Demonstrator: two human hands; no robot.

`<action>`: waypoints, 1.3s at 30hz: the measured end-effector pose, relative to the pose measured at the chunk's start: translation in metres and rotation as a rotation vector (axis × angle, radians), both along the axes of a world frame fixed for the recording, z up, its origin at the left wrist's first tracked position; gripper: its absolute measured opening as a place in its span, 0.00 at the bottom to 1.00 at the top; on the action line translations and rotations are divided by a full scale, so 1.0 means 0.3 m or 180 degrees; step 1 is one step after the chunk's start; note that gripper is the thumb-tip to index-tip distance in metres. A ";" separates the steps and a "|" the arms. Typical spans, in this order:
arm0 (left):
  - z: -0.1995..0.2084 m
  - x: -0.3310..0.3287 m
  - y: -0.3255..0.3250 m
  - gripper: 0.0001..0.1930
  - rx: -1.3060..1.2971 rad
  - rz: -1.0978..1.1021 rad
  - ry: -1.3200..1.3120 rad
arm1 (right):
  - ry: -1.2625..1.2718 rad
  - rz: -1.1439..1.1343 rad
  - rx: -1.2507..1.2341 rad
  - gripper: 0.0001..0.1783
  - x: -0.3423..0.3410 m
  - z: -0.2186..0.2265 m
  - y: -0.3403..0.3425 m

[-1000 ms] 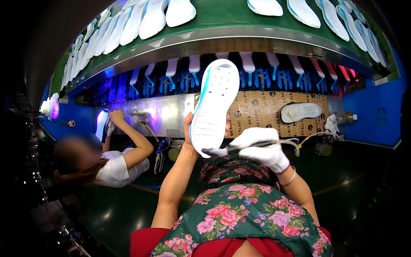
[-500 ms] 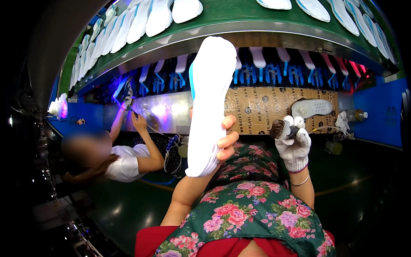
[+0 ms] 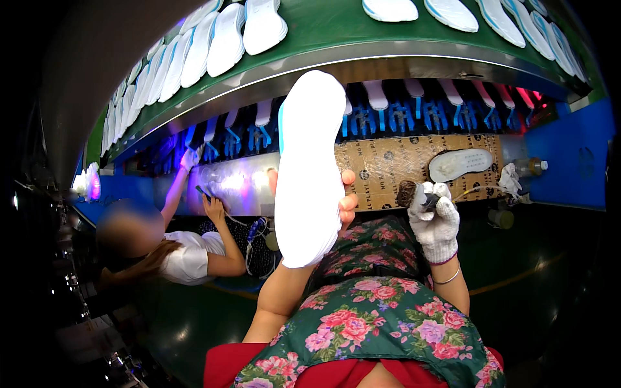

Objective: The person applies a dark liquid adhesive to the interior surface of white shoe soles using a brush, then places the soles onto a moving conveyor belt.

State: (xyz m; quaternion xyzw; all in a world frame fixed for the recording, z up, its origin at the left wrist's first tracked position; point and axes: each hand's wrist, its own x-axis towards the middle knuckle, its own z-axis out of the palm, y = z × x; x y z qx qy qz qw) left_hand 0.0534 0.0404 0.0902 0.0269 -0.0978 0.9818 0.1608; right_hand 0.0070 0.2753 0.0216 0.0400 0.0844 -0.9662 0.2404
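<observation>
Gripping a white foam shoe sole (image 3: 307,171) upright, left hand (image 3: 343,200); gloved right hand (image 3: 436,223) clutches a dark-bristled brush (image 3: 407,193), probably mid-gluing; brush must meet sole.

Smooth matt white sole (image 3: 307,168); knitted cloth glove (image 3: 436,223); cardboard sheet (image 3: 394,165).

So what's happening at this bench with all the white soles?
A person in a flowered apron holds a white shoe sole upright in the bare left hand, its broad face toward the camera. The gloved right hand has its grip shut on a small brush, held beside the sole and not touching it. Ahead, more white soles lie along a green conveyor, and one rests on a cardboard sheet. To the left, a co-worker in a white top reaches toward the lit shelf.
</observation>
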 end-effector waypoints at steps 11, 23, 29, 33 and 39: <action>0.057 -0.514 -0.144 0.50 -0.1804 0.0589 0.1149 | -0.0020 -0.0342 0.0533 0.10 0.036 -0.064 0.043; 0.050 -0.937 -0.189 0.40 -0.0739 0.0762 -0.0403 | -0.0186 -0.0198 0.1190 0.11 0.066 -0.143 -0.022; 0.063 -0.787 -0.061 0.47 -0.1187 0.0626 -0.0427 | -0.0311 -0.0043 0.1496 0.12 0.045 -0.195 -0.057; 0.055 -0.536 -0.213 0.30 -0.3040 0.0647 0.0342 | -0.0279 0.0228 0.1527 0.13 0.040 -0.203 -0.076; 0.104 -0.345 -0.660 0.13 -0.5099 0.2757 -0.0262 | -0.0169 0.0332 0.1961 0.13 0.009 -0.215 -0.132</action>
